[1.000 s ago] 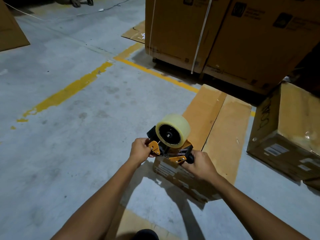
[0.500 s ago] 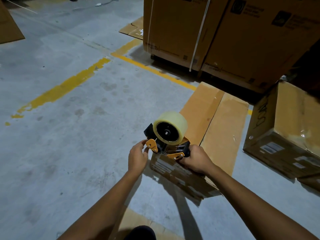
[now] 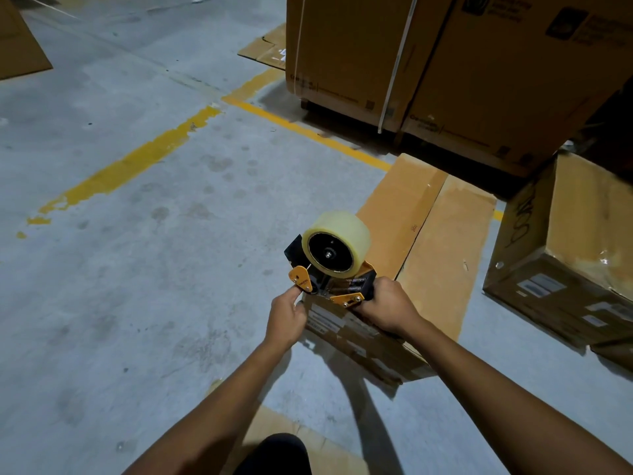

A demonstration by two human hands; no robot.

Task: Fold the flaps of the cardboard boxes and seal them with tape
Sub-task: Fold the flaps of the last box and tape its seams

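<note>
Cardboard box [image 3: 442, 241] x1 on floor [image 3: 137, 269], 1 tape gun [image 3: 329, 286] on near end | R grip [image 3: 387, 306] round its handle [image 3: 369, 284], mostly hidden | L grip [image 3: 286, 315] by orange tab [image 3: 300, 278], hold unclear tbh | 3 more boxes [image 3: 359, 46] cropped

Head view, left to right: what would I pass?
Worn yellow painted floor stripe → left hand → orange-and-black tape dispenser with clear roll → right hand → taped brown cardboard carton.

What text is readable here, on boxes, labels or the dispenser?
Nothing legible.
Strapped cartons: printed logos and lines, blurred.
Right-hand box: black handwritten scrawl, unreadable; white labels too small.
Box being taped: side labels too small.
Tape dispenser: orange tab print too small.
</note>
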